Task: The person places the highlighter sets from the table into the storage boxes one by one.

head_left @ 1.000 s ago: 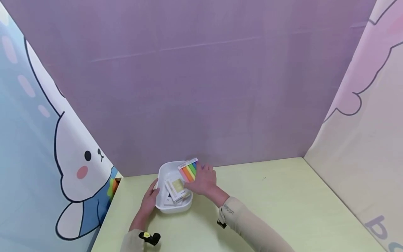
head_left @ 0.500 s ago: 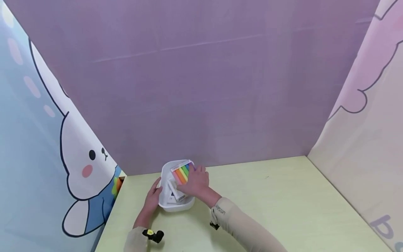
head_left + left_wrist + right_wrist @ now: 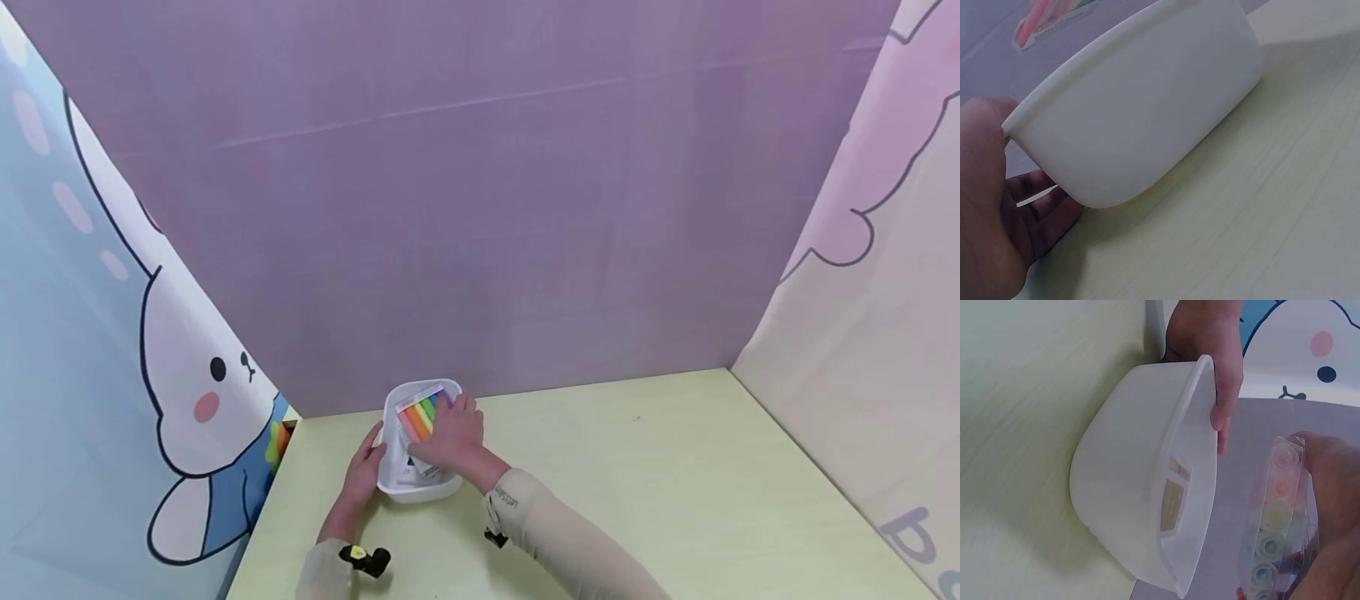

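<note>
A white plastic tub [image 3: 420, 497] stands on the table near the back wall. My left hand [image 3: 362, 477] grips its left side, with the thumb over the rim and the fingers against the outside in the left wrist view. Above the tub, my right hand [image 3: 454, 437] holds a clear pack of rainbow-coloured sticks [image 3: 417, 418], tilted. Their round ends show through the pack [image 3: 1275, 519] in the right wrist view, apart from the tub's rim; what kind of sticks they are, I cannot tell. Small white boxes [image 3: 417, 475] lie inside the tub, partly hidden by my right hand.
The pale yellow table [image 3: 637, 483] extends to the right. A purple wall [image 3: 480, 208] stands right behind the tub. On the left is a blue panel with a cartoon rabbit [image 3: 202, 450]; a pale pink panel [image 3: 885, 350] bounds the right side.
My right hand has moved left with the pack, from the tub's right rim to over its middle, covering more of the white boxes. The left hand keeps its grip on the tub.
</note>
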`<state>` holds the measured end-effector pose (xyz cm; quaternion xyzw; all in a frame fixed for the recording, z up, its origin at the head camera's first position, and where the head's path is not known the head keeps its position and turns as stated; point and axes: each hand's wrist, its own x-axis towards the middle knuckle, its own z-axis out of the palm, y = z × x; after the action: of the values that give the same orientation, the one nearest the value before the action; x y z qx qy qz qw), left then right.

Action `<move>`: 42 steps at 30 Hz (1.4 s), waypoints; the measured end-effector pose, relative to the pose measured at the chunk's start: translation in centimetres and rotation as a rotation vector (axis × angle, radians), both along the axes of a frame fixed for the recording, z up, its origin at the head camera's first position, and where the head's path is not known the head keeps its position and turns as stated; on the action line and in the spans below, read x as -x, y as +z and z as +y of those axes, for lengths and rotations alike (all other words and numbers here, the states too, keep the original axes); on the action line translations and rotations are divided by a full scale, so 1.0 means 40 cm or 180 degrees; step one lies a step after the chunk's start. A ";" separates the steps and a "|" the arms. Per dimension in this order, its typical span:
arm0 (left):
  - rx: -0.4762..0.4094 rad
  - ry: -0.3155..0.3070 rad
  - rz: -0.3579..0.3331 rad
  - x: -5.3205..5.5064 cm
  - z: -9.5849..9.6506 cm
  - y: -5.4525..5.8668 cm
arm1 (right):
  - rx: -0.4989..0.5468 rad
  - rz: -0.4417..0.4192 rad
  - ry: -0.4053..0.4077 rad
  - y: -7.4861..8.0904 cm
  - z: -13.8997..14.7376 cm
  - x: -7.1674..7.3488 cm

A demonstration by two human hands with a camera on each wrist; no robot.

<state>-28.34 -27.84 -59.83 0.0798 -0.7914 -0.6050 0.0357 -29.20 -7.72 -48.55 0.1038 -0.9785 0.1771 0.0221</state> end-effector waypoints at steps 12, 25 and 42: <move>0.0062 -0.0213 -0.0121 0.004 -0.025 0.018 | -0.0135 0.0032 0.0032 -0.010 -0.021 0.002; 0.0215 -0.0223 -0.0136 0.003 -0.020 0.029 | -0.0040 0.0042 0.0053 -0.007 -0.047 -0.006; 0.0221 -0.0132 -0.0115 0.001 -0.018 0.008 | 0.0060 -0.0296 0.0155 -0.020 -0.013 -0.038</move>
<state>-28.40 -28.56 -59.50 0.0731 -0.8139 -0.5762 0.0115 -27.68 -8.24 -49.35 0.1190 -0.9739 0.1915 -0.0267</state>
